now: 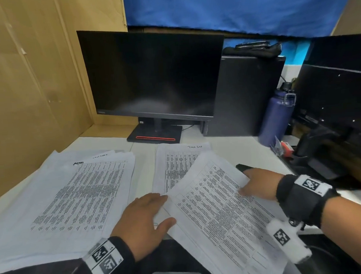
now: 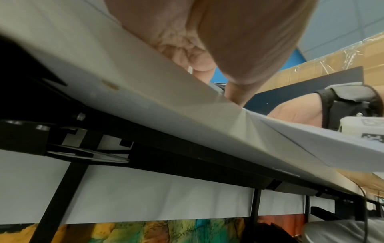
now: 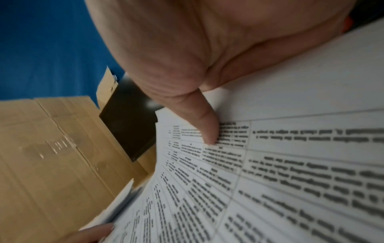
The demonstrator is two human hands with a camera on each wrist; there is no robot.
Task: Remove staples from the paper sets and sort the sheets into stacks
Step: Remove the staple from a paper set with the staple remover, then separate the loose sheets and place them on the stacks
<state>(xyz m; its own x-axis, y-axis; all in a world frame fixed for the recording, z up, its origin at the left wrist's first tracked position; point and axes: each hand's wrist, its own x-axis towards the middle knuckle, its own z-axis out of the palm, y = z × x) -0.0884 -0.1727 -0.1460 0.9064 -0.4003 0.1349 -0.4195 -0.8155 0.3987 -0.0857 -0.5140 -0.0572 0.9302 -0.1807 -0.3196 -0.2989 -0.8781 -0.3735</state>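
A printed paper set (image 1: 220,209) lies tilted across the white desk's (image 1: 238,153) front edge. My right hand (image 1: 252,183) pinches its right edge, with the thumb (image 3: 205,128) on top of the printed table and the other fingers hidden beneath. My left hand (image 1: 168,207) lies flat with straight fingers, touching the set's left corner. A wide spread stack of sheets (image 1: 80,193) covers the desk's left side. A smaller stack (image 1: 176,162) with handwriting on top lies in the middle, partly under the held set. A small black object (image 1: 242,167) peeks out behind my right hand.
A dark monitor (image 1: 152,76) on its stand fills the back middle, with a black computer tower (image 1: 246,92) and a purple bottle (image 1: 278,116) to its right. Cardboard panels (image 1: 28,81) wall off the left. Black equipment (image 1: 339,109) crowds the right edge.
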